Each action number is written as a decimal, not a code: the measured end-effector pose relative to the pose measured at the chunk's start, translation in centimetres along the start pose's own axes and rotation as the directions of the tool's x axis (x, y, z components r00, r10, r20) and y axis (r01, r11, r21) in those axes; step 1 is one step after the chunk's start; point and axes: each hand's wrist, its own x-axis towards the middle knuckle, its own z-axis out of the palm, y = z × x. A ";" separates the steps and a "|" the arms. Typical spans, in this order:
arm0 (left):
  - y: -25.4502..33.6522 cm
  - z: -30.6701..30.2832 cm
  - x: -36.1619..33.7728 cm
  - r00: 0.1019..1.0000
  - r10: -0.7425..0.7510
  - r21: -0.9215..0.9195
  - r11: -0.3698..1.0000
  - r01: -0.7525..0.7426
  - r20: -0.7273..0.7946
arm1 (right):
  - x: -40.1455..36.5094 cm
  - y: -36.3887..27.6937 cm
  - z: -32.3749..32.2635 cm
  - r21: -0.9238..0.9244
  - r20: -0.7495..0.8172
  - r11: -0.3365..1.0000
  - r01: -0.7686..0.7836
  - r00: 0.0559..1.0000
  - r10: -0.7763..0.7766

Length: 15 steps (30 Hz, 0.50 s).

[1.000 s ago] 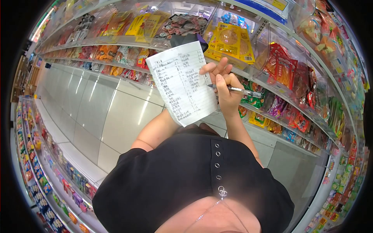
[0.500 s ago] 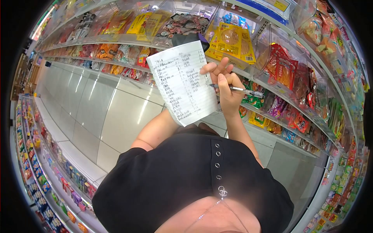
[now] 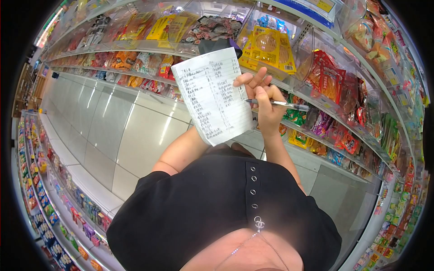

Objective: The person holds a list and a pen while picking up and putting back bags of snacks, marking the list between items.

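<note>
A notepad [image 3: 210, 101] with lined pages and handwritten columns is held up in front of my chest, tilted a little. My left hand [image 3: 254, 79] supports it from behind; its palm is hidden, and some fingers show past the right edge, one curled over the page. My right hand [image 3: 270, 108] is closed around a pen [image 3: 289, 105] with a clear barrel. The pen's dark tip is at the right edge of the page, beside the written lines.
Curved shelves [image 3: 316, 97] ahead hold bagged snacks in clear bins, among them yellow packets [image 3: 266, 47] and red packets [image 3: 327, 79]. A dark object with a purple edge [image 3: 220, 44] shows behind the notepad's top. Another stocked shelf [image 3: 68, 189] runs along the left, beyond the tiled floor [image 3: 101, 122].
My right hand and the pen have shifted slightly right and down, so the tip is nearer the page's edge. The notepad and my left hand are almost unmoved.
</note>
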 end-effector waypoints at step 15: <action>1.0 -2.3 0.2 0.995 -0.016 0.126 0.992 0.003 0.098 | -3.7 2.9 -3.3 -0.121 0.172 0.922 -0.369 0.907 0.385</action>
